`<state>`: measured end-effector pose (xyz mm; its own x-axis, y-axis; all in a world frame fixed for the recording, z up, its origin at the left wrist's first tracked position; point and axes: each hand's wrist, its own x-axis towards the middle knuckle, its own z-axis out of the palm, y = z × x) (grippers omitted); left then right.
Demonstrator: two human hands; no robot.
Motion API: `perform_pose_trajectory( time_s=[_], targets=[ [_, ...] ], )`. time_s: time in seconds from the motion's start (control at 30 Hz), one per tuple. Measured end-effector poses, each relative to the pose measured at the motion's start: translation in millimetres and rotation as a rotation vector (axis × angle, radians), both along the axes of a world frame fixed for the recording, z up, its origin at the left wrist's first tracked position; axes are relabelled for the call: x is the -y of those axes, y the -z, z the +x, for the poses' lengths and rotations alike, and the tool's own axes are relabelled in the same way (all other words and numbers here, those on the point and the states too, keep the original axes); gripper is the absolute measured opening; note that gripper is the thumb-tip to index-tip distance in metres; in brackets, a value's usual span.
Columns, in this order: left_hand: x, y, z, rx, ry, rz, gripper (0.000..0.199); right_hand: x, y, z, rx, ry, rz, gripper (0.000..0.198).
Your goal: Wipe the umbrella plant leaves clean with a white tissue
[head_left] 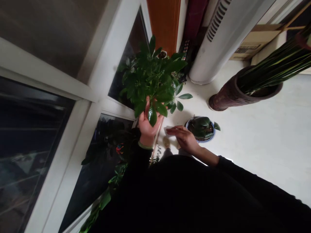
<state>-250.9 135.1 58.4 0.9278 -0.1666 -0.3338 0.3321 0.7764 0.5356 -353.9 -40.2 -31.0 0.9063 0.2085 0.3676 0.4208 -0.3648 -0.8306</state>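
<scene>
A bushy green potted plant [155, 76] with glossy leaves stands by the window; its pot is hidden. My left hand [148, 126] reaches under its near leaves, palm up and fingers apart. One shiny leaf [152, 115] hangs over that palm, and other leaves cover some fingertips. To the right and a little lower, my right hand [183, 136] is held in the air with fingers stretched out close together. Nothing shows in it, and its thumb is mostly hidden. Just beyond the right hand sits a low blue-rimmed pot [214, 134] with a few broad dark leaves.
White window frames [97, 94] run along the left. A tall brown pot [233, 87] with long narrow leaves stands at the right, near a white column-shaped appliance [218, 38]. A cardboard box [250, 48] is behind. More plants [116, 176] line the window at lower left.
</scene>
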Motion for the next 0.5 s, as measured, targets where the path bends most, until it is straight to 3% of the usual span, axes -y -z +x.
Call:
perform_pose_trajectory(
  time_s=[0.17, 0.37, 0.5],
  targets=[
    [0, 32.1, -5, -0.116, -0.036, 0.027, 0.052, 30, 4, -2, -0.365, 0.226, 0.224, 0.029],
    [25, 68.2, -5, -0.241, 0.059, 0.080, 0.059, 54, -1, 22, -0.798, 0.451, 0.861, 0.033],
    [41, 85.8, 12, -0.268, 0.036, 0.120, 0.054, 65, 6, 30, -0.884, 0.450, 1.043, 0.033]
  ],
)
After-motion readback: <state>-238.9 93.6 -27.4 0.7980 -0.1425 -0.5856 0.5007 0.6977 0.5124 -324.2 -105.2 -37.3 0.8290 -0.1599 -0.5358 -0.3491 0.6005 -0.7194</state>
